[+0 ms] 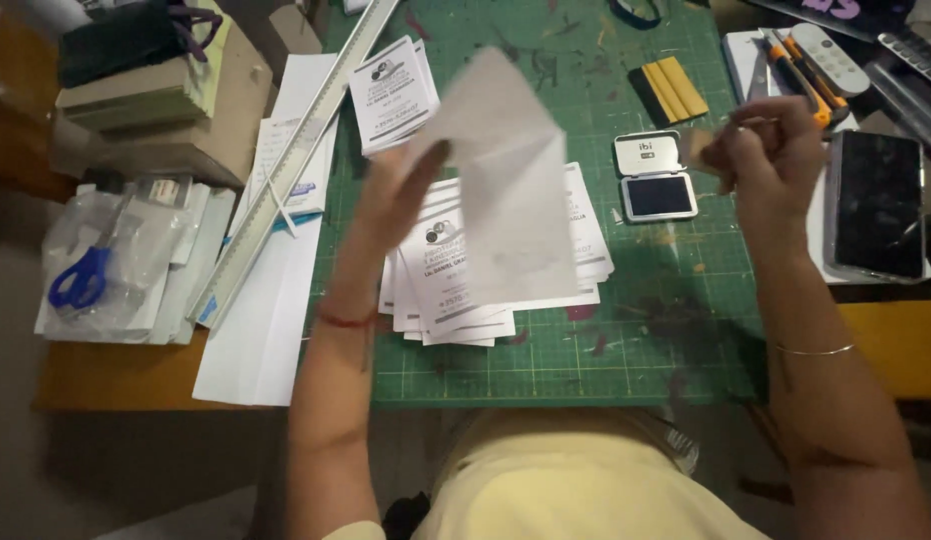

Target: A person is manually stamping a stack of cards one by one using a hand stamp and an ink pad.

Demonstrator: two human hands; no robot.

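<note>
- Your left hand (401, 190) pinches a white sheet (506, 180), fingers closed on its left edge; sheet is lifted and blurred, above the stack (466, 300).
- Stack of printed slips sits fanned on the green mat (586, 340), mid-table.
- Your right hand (771, 150) is raised by the ink pad (656, 175), fingers curled shut around something small; can't tell what it is.
- Ink pad lies open on the mat, just right of the stack.
- Second, smaller slip pile (391, 95) sits at the mat's top left, beside the long ruler (296, 160).
- Blue scissors (81, 280) lie in a clear bag, far left.
- Dark tablet (876, 205) lies just right of your right hand.
</note>
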